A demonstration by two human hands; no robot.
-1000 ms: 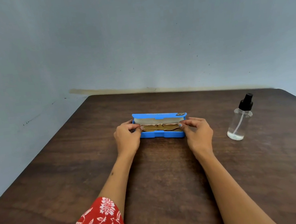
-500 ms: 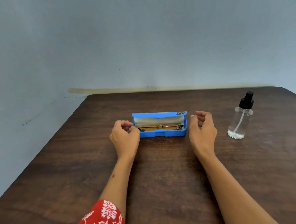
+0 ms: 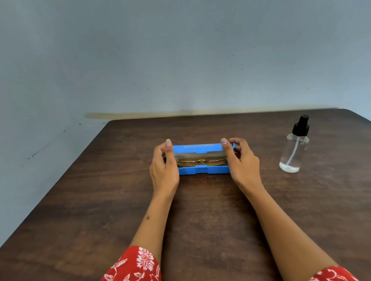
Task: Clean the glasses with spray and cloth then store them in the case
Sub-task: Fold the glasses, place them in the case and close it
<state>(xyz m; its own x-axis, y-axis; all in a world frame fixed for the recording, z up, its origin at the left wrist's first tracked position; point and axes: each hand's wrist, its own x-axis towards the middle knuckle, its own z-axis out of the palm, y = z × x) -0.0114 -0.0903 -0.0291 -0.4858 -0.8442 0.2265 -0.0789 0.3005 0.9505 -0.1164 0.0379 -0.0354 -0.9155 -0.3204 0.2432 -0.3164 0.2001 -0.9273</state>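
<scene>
A blue glasses case (image 3: 203,170) lies open in the middle of the brown table (image 3: 96,222), its lid (image 3: 198,147) tilted partly forward. Folded gold-rimmed glasses (image 3: 200,161) lie inside, with a beige cloth (image 3: 199,155) behind them against the lid. My left hand (image 3: 163,166) grips the case's left end, fingertips on the lid's top edge. At the right end my right hand (image 3: 241,159) grips the lid the same way. A clear spray bottle (image 3: 295,149) with a black nozzle stands to the right, apart from both hands.
Grey walls close off the table's far and left sides. The table's right edge runs just beyond the bottle. Red patterned sleeves show at the bottom of the view.
Both hands let go of the glasses, drew back beside the case, then reached up onto the lid's ends. The lid has tipped forward over the glasses.
</scene>
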